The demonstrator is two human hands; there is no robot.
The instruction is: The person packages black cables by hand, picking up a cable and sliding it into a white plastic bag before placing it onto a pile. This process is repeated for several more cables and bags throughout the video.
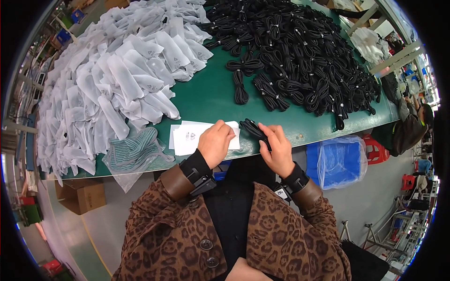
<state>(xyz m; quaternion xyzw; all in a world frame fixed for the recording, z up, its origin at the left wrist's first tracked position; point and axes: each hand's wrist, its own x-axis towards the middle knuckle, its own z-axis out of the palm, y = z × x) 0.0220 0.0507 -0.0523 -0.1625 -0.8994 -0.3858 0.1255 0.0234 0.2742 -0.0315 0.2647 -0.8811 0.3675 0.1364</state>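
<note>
In front of me, at the green table's near edge, lies a small stack of flat white plastic bags (185, 137). My left hand (215, 144) rests over the right part of this stack, its fingers curled and pinched at a bag's edge. To the right, my right hand (278, 151) grips a coiled black cable (253, 128) between thumb and fingers. The cable's far end points toward the stack, a little apart from my left hand.
Filled white bags (117, 79) are heaped at the left, bundled black cables (300, 56) at the back right. A striped green cloth item (133, 152) in clear plastic lies left of the stack. Below the table's edge stand a lined blue bin (335, 164) and a cardboard box (84, 196).
</note>
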